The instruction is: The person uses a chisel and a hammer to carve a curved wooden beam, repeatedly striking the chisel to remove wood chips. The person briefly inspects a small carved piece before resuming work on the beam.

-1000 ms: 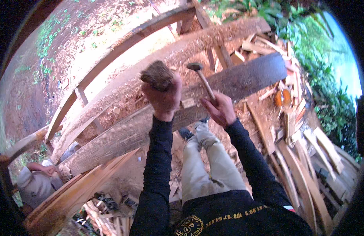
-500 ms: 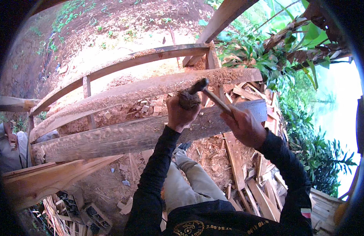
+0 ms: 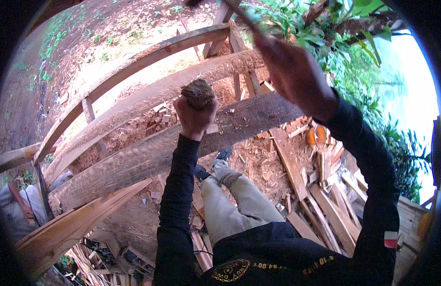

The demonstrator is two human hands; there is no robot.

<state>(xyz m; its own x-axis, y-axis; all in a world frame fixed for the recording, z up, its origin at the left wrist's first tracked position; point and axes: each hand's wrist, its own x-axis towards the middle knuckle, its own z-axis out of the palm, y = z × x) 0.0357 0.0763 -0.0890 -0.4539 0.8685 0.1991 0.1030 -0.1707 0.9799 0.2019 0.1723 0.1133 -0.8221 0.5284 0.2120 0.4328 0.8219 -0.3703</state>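
Observation:
My left hand [image 3: 196, 117] is closed round a thick wooden tool handle [image 3: 198, 93] with a frayed, battered brown top. The tool's lower end is hidden behind the fist, over the dark weathered plank [image 3: 249, 117]. Up and to the right, my right hand [image 3: 294, 76] grips a hammer by its wooden handle [image 3: 249, 21], smeared by motion. The hammer's dark head [image 3: 193, 2] is partly cut off at the upper edge. Loose chips lie on the plank around the left hand.
Beyond the plank run a second long board [image 3: 153, 100] strewn with shavings and a curved rail [image 3: 149, 57]. Offcuts [image 3: 332, 209] pile up at the right near an orange object [image 3: 316, 136]. At the far left, part of another person [image 3: 20, 205] shows.
The hammer has swung up and away from the tool handle in my right hand. My left hand sits further left in the picture, and the whole view has tilted.

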